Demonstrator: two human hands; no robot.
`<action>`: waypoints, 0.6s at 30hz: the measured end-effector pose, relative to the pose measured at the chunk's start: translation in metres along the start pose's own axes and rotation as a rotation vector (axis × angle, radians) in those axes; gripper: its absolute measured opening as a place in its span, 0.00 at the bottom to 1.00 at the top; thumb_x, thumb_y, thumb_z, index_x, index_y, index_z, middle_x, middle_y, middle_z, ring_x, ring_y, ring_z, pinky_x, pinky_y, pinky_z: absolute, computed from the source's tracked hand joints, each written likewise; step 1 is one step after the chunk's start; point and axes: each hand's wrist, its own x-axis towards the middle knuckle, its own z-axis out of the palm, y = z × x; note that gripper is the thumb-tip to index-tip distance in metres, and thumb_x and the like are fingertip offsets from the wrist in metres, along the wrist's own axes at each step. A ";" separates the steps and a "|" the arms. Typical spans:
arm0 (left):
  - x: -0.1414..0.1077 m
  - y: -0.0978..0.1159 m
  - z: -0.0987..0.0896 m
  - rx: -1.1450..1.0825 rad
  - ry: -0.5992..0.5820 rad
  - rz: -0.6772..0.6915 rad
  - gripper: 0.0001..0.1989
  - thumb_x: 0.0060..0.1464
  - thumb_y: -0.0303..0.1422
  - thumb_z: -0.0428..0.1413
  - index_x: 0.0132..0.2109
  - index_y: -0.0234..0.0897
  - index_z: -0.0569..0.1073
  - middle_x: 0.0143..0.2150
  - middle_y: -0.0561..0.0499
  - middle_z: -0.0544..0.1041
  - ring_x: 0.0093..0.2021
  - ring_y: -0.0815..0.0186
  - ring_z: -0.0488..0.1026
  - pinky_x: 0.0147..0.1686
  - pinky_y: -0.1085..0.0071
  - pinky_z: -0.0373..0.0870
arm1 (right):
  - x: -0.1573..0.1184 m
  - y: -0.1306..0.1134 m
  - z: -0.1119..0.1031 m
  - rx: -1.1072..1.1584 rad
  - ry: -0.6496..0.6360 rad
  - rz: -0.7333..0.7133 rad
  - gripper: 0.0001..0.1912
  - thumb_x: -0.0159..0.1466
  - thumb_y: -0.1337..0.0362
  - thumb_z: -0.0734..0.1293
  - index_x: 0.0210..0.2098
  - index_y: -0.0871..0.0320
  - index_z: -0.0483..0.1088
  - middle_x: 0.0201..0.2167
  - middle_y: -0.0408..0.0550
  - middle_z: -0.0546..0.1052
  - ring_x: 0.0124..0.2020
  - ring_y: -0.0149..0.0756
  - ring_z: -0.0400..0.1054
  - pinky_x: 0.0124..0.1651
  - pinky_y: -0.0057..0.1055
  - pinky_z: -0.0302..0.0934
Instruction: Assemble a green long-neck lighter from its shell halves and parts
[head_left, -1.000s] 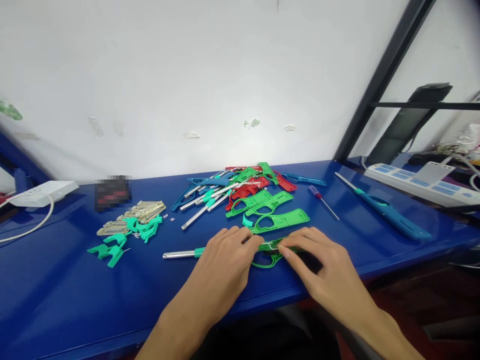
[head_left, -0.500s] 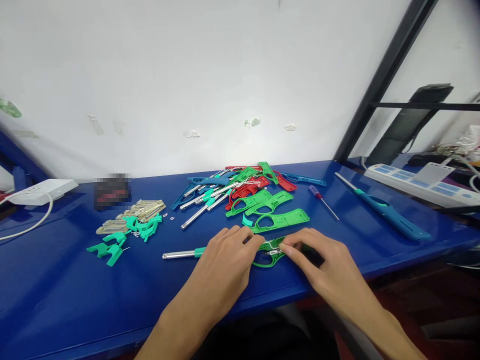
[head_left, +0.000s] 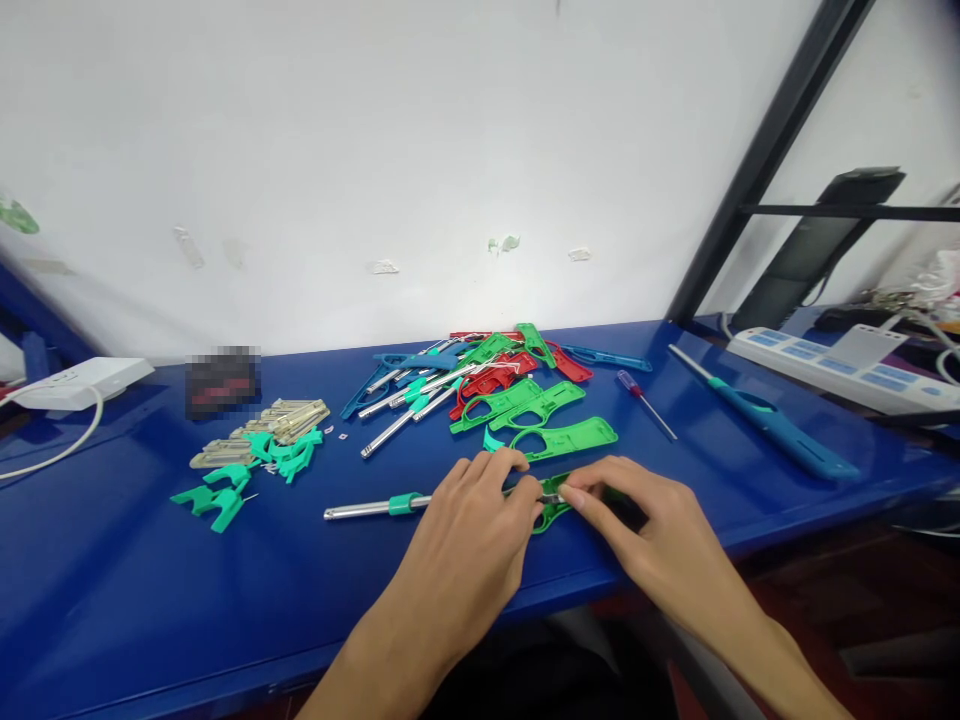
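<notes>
The right hand (head_left: 649, 520) has its grip pinched, thumb and forefinger brought together on a small, slender, silvery piece (head_left: 552, 498) just above a bright green plastic handle shell (head_left: 552, 518). The left hand (head_left: 480, 520) bends its fingers over the shell's nine o'clock end; what their tips clasp is hidden. The shell lies on the glossy blue table (head_left: 315, 610) between the hands, and a shiny metal tube (head_left: 356, 510) with a teal plastic collar (head_left: 403, 503) sticks out towards nine o'clock from under the left hand. For neat work, I would brace the shell flat with the left fingers and guide the piece gently, without forcing it. The left forearm enters from seven o'clock, knuckles up; the right from four, thumb on the six o'clock side.
</notes>
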 end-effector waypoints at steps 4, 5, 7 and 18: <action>-0.001 0.000 0.003 0.005 0.044 -0.002 0.10 0.70 0.24 0.51 0.45 0.35 0.77 0.53 0.41 0.78 0.47 0.52 0.79 0.48 0.52 0.78 | 0.000 0.000 0.000 0.000 0.007 0.004 0.09 0.74 0.55 0.67 0.41 0.49 0.78 0.39 0.43 0.82 0.39 0.40 0.77 0.44 0.37 0.70; -0.001 0.000 0.004 0.005 0.050 0.000 0.10 0.70 0.24 0.51 0.45 0.35 0.77 0.53 0.41 0.79 0.47 0.52 0.79 0.48 0.53 0.78 | 0.000 -0.001 0.000 0.001 0.006 0.005 0.09 0.74 0.55 0.67 0.42 0.48 0.78 0.39 0.43 0.82 0.39 0.40 0.77 0.44 0.37 0.70; -0.001 0.001 0.005 0.002 0.059 0.006 0.10 0.69 0.23 0.51 0.45 0.35 0.77 0.53 0.42 0.79 0.48 0.52 0.79 0.48 0.53 0.78 | 0.000 -0.001 0.000 0.007 -0.005 0.005 0.09 0.74 0.54 0.67 0.41 0.48 0.79 0.39 0.44 0.82 0.40 0.41 0.77 0.44 0.37 0.70; -0.001 0.002 0.006 -0.064 0.058 0.012 0.06 0.69 0.24 0.54 0.45 0.35 0.76 0.51 0.45 0.79 0.49 0.55 0.79 0.47 0.57 0.76 | 0.002 0.002 -0.003 0.062 -0.049 0.009 0.09 0.73 0.55 0.68 0.38 0.47 0.79 0.38 0.41 0.83 0.40 0.40 0.78 0.44 0.36 0.71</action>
